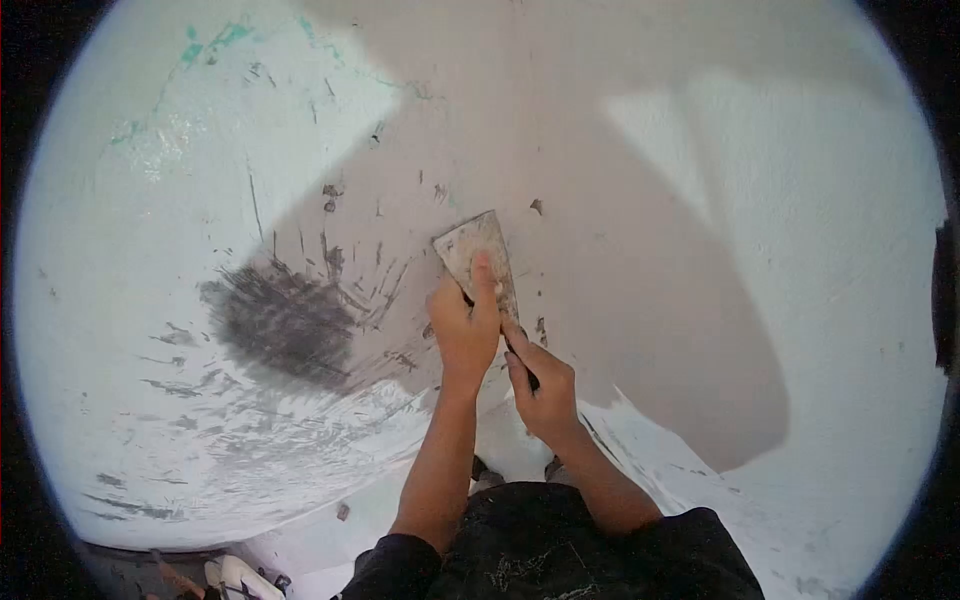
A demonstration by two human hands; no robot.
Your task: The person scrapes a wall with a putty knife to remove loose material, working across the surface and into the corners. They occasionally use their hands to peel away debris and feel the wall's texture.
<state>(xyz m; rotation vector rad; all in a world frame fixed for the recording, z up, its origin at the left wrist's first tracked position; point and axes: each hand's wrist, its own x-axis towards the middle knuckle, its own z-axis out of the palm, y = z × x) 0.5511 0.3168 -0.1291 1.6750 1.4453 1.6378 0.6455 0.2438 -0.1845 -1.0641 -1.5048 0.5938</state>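
A plaster-smeared trowel with a flat rectangular blade stands in the middle of the view, close in front of the wall. My left hand is closed around the blade's left side, its thumb pressed flat along the face. Just below and to the right, my right hand grips the dark handle end, fingers curled around it. The hidden fingers of my left hand lie behind the blade.
The pale wall has small chips and marks. A rough dark patch with streaks lies to the left. Greenish stains show at upper left. My shadow covers the centre. Assorted items sit at lower left.
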